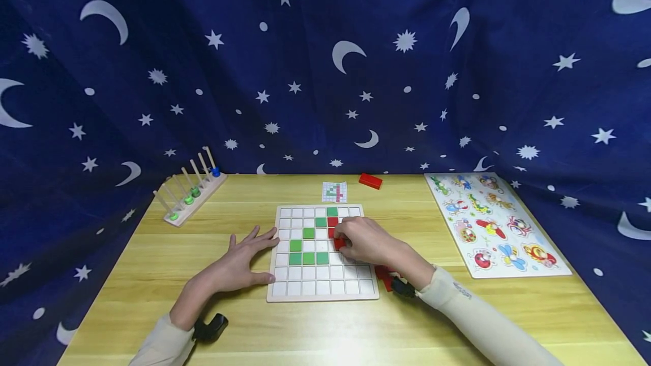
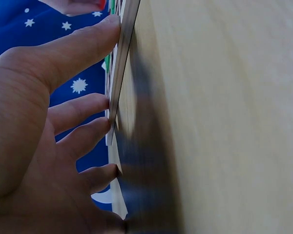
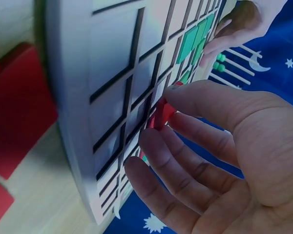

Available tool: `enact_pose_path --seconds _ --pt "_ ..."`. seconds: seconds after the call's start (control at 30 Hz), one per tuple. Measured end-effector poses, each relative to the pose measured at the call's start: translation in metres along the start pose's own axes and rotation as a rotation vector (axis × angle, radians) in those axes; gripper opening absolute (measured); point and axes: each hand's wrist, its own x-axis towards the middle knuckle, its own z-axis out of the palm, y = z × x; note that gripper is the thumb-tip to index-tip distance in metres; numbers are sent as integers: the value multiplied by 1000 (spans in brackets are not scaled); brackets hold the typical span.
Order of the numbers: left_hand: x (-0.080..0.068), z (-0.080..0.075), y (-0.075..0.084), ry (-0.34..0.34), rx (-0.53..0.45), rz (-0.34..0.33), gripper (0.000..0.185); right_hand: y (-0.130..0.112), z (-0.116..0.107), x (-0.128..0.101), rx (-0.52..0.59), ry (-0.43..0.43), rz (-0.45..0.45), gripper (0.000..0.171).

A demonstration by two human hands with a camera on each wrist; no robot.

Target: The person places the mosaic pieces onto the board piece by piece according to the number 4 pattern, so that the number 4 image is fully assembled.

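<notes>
A white grid board [image 1: 302,288] with a pale wooden border lies on the table. Several green tiles [image 1: 308,234] fill squares in a triangle-like outline, and red tiles [image 1: 333,222] run down a column on its right half. My left hand [image 1: 236,264] rests at the board's left edge, fingers spread, thumb and fingertips right at the border. Over the red column, my right hand [image 1: 363,239] pinches a red square tile [image 3: 163,112] between thumb and fingers, close over the grid. The hand covers some squares on the right in the head view.
Loose red tiles [image 1: 385,279] lie by the board's right edge, under the right wrist. Behind the board are a small pattern card [image 1: 334,191] and a red block [image 1: 370,181]. A peg rack [image 1: 195,194] stands back left; an insect puzzle board [image 1: 495,225] lies right.
</notes>
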Motion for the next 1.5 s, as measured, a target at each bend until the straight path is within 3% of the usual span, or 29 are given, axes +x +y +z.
enact_pose_path --seconds 1.0,1.5 --pt "0 0 0 -1 5 0 80 -6 7 11 -7 8 -11 11" --pt "0 0 0 1 5 3 80 1 -3 -16 4 25 11 12"
